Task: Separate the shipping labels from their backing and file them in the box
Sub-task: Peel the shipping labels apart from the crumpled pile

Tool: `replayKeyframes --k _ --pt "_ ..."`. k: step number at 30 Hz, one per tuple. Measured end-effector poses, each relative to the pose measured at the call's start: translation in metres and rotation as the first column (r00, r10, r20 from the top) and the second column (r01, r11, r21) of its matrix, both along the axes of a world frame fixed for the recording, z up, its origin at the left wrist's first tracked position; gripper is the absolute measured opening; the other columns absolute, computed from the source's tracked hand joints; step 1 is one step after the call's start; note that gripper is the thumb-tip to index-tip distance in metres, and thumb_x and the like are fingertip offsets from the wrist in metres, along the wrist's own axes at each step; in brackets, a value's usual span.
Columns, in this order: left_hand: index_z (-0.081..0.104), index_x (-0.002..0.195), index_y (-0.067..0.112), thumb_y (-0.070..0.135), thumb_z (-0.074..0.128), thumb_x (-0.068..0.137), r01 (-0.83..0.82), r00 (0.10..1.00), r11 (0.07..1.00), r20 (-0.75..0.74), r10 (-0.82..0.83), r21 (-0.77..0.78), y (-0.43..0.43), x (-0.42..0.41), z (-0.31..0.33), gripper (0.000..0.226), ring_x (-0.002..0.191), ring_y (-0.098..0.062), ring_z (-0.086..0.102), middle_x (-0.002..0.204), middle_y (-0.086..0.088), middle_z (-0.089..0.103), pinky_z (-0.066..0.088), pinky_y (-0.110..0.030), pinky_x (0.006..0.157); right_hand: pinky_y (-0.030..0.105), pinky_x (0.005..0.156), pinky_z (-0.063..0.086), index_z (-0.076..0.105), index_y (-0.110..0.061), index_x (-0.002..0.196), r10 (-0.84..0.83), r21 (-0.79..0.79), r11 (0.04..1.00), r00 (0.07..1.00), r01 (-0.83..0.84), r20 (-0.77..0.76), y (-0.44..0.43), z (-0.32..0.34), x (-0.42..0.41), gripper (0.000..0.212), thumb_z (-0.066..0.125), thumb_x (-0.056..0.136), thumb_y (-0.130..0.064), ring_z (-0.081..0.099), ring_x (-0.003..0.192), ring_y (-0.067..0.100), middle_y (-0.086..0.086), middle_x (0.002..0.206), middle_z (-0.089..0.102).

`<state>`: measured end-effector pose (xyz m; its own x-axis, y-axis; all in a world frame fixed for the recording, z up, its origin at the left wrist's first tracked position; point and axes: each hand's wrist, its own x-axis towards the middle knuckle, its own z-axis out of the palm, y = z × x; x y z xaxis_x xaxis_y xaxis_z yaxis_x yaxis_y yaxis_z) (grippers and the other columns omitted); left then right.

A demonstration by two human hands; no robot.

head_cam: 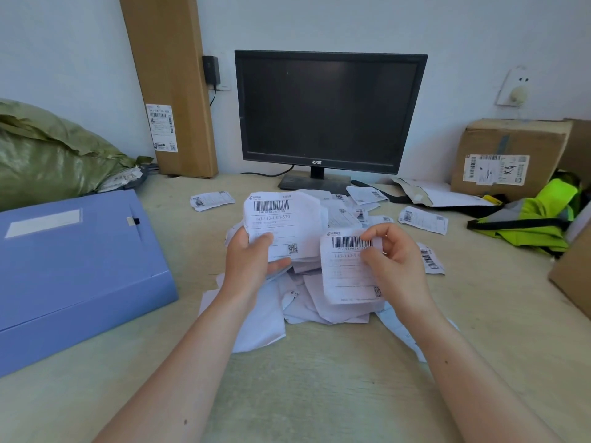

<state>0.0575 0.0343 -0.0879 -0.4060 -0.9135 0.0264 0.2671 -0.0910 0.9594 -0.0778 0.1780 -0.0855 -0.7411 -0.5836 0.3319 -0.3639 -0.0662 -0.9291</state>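
Far left: the flat blue plastic file box (73, 266) lies on the pale wooden desk (319, 394), its lid apparently closed, well apart from the paperwork.

Centre left: the left hand (252, 257) grips a small sheaf of white printed shipping labels (281, 222), thumb across the face and fingers curled beneath.

Centre: a loose heap of blank white backing sheets (303, 302) lies under both hands.

Centre right: the right hand (396, 260) pinches the upper right corner of a single white barcode label (347, 270) between thumb and forefinger, apparently working the corner free of its backing.

Right: further small printed label slips (422, 219) lie scattered on the desk.

To do the step well, start the peel at the pinched corner and draw the label back low and slowly, so that the thin paper neither tears nor curls onto its own adhesive. Add it squarely to the sheaf, then open the box once rather than for each label.
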Motion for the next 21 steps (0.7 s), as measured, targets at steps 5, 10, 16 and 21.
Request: replayKeyframes --k 5,10,16,21 --pt "0.06 0.115 0.011 0.003 0.047 0.096 -0.043 0.998 0.999 -0.038 0.043 -0.016 -0.002 -0.001 0.0 0.024 0.097 -0.023 0.069 0.114 -0.005 0.068 0.062 -0.031 0.064 0.024 0.05 0.037 0.061 -0.027 0.093 0.195 0.218 0.959 0.98 -0.183 -0.037 -0.003 -0.003 0.004 0.025 0.058 0.085 -0.003 0.05 0.054 0.014 -0.004 0.066 0.066" --pt "0.061 0.101 0.019 0.003 0.046 0.097 -0.092 0.989 0.996 -0.117 0.09 -0.013 -0.002 0.001 0.001 0.022 0.089 -0.015 0.069 0.104 0.002 0.069 0.062 -0.031 0.067 0.025 0.05 0.032 0.061 -0.023 0.071 0.221 0.542 0.84 0.904 0.015 -0.367 -0.004 -0.01 0.011 0.022 0.06 0.087 -0.038 0.042 0.044 0.005 -0.011 0.047 0.052" --pt "0.058 0.1 0.021 0.005 0.045 0.098 -0.134 0.982 0.991 -0.133 0.133 -0.005 -0.005 -0.002 -0.003 0.021 0.093 -0.012 0.067 0.104 0.006 0.067 0.061 -0.028 0.067 0.024 0.067 0.046 0.066 -0.038 0.09 0.12 0.422 0.901 0.875 0.102 -0.469 -0.004 -0.011 0.01 0.009 0.062 0.086 -0.032 0.055 0.079 0.0 -0.018 0.079 0.062" --pt "0.057 0.105 0.019 0.006 0.044 0.099 -0.145 0.98 0.989 -0.133 0.149 0.039 -0.007 -0.003 -0.006 0.019 0.095 -0.011 0.065 0.105 0.006 0.065 0.06 -0.026 0.066 0.031 0.088 0.045 0.065 -0.037 0.117 0.089 0.541 0.798 0.835 0.266 -0.543 -0.008 -0.017 0.004 0.033 0.061 0.085 -0.036 0.057 0.101 0.019 0.002 0.11 0.056"
